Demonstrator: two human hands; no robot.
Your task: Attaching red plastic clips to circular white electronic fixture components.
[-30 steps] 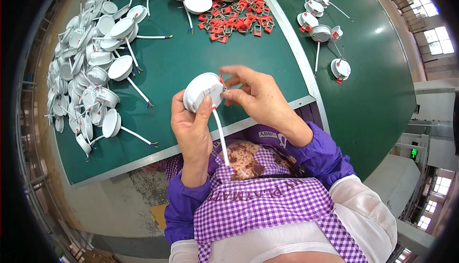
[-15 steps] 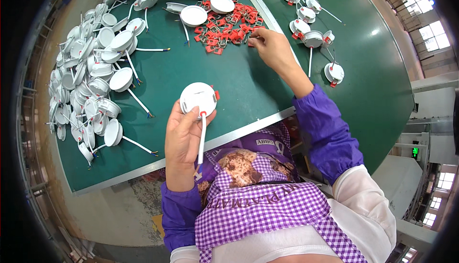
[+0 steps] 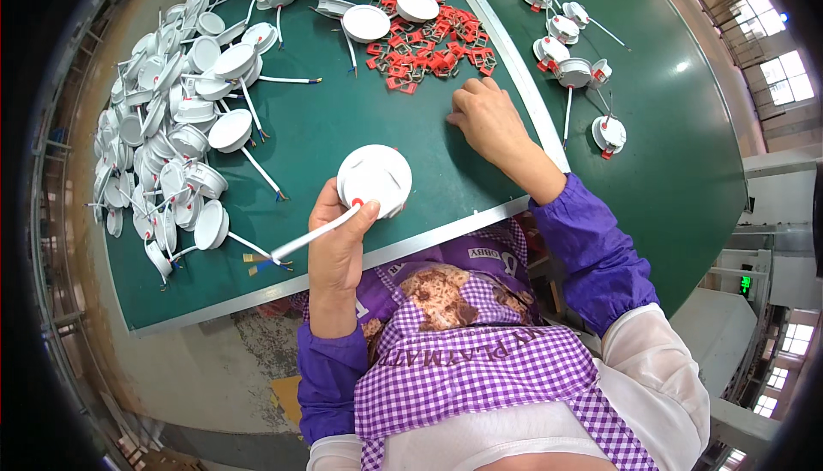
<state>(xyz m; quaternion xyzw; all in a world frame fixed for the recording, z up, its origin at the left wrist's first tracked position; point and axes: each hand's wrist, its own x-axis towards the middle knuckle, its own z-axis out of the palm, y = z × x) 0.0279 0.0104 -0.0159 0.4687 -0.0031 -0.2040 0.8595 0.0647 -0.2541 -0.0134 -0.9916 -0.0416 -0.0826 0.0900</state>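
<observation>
White round lamp housing (image 3: 374, 179), white lead, in left hand (image 3: 339, 244)

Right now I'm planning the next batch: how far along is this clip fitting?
Done: a few round white lamps bearing red clips lie on the right. In hand: the left hand holds a lamp; the right hand rests beside the red clip pile. Left: the large heap.

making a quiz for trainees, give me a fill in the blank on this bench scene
1. The left hand holds a round ____ lamp.
2. The right hand rests beside the pile of ____ clips.
3. The table top is ____.
4. A cardboard ____ stands at the far edge.

Missing: white; red; green; box
</observation>
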